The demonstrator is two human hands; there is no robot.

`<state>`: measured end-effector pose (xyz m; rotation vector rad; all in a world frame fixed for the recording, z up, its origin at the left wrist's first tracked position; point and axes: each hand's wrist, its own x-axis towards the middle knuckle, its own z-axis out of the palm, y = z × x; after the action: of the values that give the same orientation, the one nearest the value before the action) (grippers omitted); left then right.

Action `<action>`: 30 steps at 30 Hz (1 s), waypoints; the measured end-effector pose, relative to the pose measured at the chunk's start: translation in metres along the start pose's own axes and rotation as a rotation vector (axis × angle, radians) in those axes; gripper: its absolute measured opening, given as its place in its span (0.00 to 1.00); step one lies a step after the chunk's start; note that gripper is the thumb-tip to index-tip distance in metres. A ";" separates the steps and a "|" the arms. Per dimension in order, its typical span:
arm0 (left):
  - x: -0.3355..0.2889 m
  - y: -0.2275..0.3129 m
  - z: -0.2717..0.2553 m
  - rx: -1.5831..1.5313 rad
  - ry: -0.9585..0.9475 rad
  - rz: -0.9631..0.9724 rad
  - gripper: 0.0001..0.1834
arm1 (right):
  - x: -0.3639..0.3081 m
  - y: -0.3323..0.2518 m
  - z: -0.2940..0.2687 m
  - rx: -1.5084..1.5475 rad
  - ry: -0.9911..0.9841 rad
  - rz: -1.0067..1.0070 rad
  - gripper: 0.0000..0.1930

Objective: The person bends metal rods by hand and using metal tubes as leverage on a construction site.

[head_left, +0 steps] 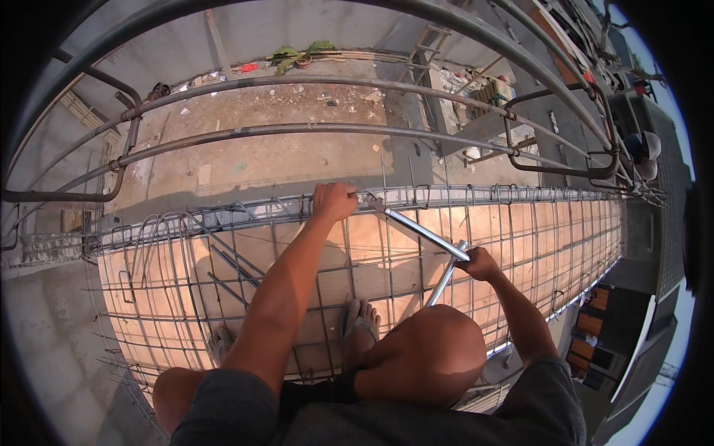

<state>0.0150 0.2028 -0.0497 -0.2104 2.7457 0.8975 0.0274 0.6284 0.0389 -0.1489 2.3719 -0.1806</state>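
My right hand (480,264) is wrapped around a silver T-handled steel bar bender (420,232) near the joint of its two tubes. The dark head at the tool's far end meets the rebar along the outer edge of the mesh. My left hand (335,201) is closed on that edge, just left of the tool's head. It appears to hold a steel rebar there, but the fingers hide most of it. Beneath both hands spreads a rebar mesh (491,245) over pale wooden boards (327,256).
My feet in sandals (361,321) stand among the bars. Several loose rebar pieces (236,267) lie on the mesh at left. Beyond the edge run bent steel tube rails (312,134), with dusty ground (290,160) far below. A ladder (428,48) stands at the far wall.
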 end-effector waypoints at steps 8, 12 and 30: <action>0.006 0.002 -0.006 -0.025 -0.045 -0.064 0.20 | 0.001 0.000 0.004 -0.070 0.057 0.032 0.20; 0.002 0.006 -0.003 -0.010 -0.055 -0.067 0.21 | 0.015 0.018 0.013 0.017 0.068 -0.045 0.19; 0.006 -0.008 0.004 0.054 -0.131 0.032 0.26 | 0.025 -0.023 -0.100 -0.426 0.032 -0.173 0.18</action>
<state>0.0118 0.1979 -0.0587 -0.0938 2.6546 0.8135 -0.0586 0.6106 0.0981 -0.5575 2.3981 0.2467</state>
